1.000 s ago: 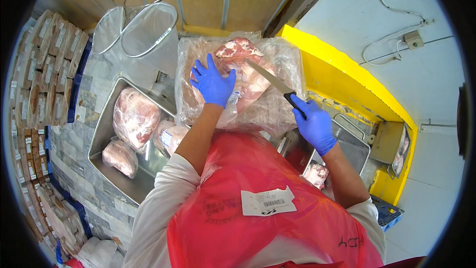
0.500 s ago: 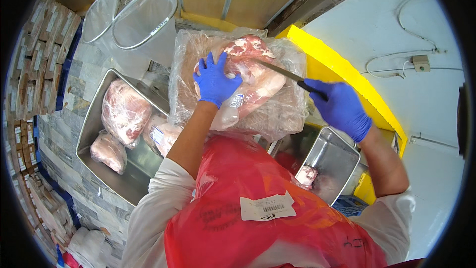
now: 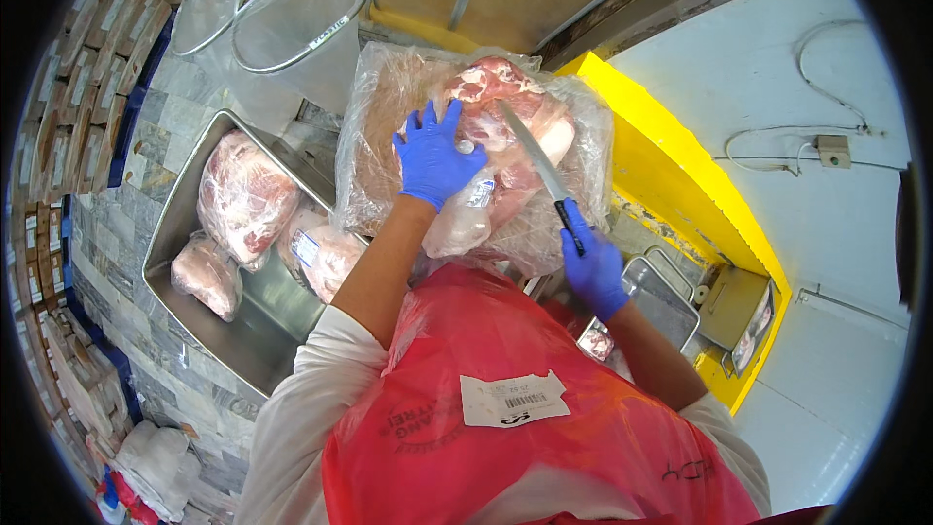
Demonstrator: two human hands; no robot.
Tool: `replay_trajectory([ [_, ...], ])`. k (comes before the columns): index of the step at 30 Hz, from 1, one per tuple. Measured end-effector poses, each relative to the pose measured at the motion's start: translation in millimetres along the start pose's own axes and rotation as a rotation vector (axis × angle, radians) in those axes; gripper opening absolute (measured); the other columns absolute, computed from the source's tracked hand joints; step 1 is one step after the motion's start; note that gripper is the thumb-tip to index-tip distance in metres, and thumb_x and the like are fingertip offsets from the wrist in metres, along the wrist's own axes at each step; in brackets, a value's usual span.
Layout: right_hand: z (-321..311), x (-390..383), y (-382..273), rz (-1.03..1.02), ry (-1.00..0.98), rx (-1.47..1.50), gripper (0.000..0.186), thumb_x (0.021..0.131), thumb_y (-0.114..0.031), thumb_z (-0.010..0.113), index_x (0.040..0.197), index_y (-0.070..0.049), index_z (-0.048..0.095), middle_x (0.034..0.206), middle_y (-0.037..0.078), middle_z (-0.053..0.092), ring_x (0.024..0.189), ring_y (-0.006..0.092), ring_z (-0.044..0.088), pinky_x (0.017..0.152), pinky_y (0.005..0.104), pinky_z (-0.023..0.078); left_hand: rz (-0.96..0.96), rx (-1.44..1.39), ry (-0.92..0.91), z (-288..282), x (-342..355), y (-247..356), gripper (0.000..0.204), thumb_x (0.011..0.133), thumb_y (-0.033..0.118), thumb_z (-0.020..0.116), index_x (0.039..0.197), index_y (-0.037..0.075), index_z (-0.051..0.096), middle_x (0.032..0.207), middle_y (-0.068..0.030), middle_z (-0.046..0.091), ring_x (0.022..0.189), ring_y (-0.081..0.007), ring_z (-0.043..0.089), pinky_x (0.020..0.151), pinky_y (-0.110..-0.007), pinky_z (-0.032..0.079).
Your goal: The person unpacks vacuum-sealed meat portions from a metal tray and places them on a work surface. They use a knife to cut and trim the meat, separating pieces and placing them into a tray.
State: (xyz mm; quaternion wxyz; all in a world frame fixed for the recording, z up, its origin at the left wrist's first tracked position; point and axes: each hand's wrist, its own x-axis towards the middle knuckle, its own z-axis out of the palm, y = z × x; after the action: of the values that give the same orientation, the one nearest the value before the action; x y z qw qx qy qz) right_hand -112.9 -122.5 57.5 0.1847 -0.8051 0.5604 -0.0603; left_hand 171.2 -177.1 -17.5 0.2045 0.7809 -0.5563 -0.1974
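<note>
A large piece of raw meat (image 3: 489, 86), partly in clear plastic wrap, lies on a plastic-covered surface (image 3: 373, 136) in front of me. My blue-gloved left hand (image 3: 435, 163) rests on its left side with fingers spread. In my right hand (image 3: 595, 270), also blue-gloved, is the black handle of a long knife (image 3: 540, 163). The blade slants up and left across the meat, its tip near the red, exposed part. Whether the edge touches the meat, I cannot tell.
To my left, a deep metal tub (image 3: 264, 326) holds wrapped meat pieces (image 3: 245, 196). A smaller metal pan (image 3: 666, 303) and a scrap of meat (image 3: 597, 342) are at right, beside a yellow barrier (image 3: 671, 131). Hooped clear bags (image 3: 301, 73) stand far left, near stacked boxes (image 3: 107, 68).
My right hand has moved left and nearer to my body, turning the knife steeper over the meat. The left hand stays on the meat. The view has shifted slightly.
</note>
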Motion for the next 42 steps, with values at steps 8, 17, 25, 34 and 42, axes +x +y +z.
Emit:
replay_trajectory([
  [8, 10, -14, 7, 0.028, 0.052, 0.141, 0.053, 0.092, -0.024, 0.065, 0.144, -0.028, 0.052, 0.08, 0.016, 0.061, 0.07, 0.0343, 0.064, 0.065, 0.045, 0.052, -0.011, 0.014, 0.042, 5, -16, 4, 0.085, 0.076, 0.052, 0.067, 0.149, 0.018, 0.04, 0.153, -0.0222, 0.036, 0.14, -0.0449, 0.034, 0.108, -0.071, 0.024],
  [17, -91, -21, -22, -0.17, 0.115, -0.134, 0.037, 0.088, -0.022, 0.07, 0.124, -0.024, 0.069, 0.076, 0.014, 0.061, 0.066, 0.0329, 0.063, 0.062, 0.0429, 0.052, -0.045, 0.009, 0.07, 8, -28, 8, 0.091, 0.077, 0.053, 0.068, 0.152, 0.014, 0.034, 0.154, -0.0234, 0.033, 0.142, -0.0452, 0.03, 0.109, -0.07, 0.022],
  [25, -94, 13, -30, -0.301, 0.042, -0.216, 0.038, 0.089, -0.023, 0.065, 0.127, -0.023, 0.065, 0.085, 0.015, 0.064, 0.071, 0.0359, 0.065, 0.064, 0.046, 0.054, 0.072, 0.052, 0.305, 16, -47, 20, 0.081, 0.08, 0.036, 0.07, 0.147, 0.002, 0.038, 0.153, -0.0242, 0.034, 0.142, -0.044, 0.031, 0.116, -0.061, 0.02],
  [34, -159, 88, -96, -0.446, -0.122, -0.395, 0.026, 0.087, -0.022, 0.067, 0.112, -0.019, 0.074, 0.085, 0.018, 0.069, 0.076, 0.0361, 0.067, 0.069, 0.0448, 0.054, 0.302, 0.049, 0.21, 31, -51, 22, 0.054, 0.082, 0.021, 0.062, 0.134, 0.006, 0.057, 0.146, -0.0177, 0.046, 0.137, -0.0403, 0.039, 0.115, -0.06, 0.025],
  [42, -179, 170, -156, -0.451, -0.426, -0.421, 0.027, 0.084, -0.02, 0.065, 0.107, -0.011, 0.074, 0.092, 0.019, 0.07, 0.084, 0.0373, 0.068, 0.077, 0.0441, 0.056, 0.382, -0.045, 0.191, 15, -50, 16, 0.051, 0.081, 0.027, 0.062, 0.128, 0.007, 0.061, 0.145, -0.0174, 0.048, 0.136, -0.039, 0.04, 0.115, -0.059, 0.026],
])
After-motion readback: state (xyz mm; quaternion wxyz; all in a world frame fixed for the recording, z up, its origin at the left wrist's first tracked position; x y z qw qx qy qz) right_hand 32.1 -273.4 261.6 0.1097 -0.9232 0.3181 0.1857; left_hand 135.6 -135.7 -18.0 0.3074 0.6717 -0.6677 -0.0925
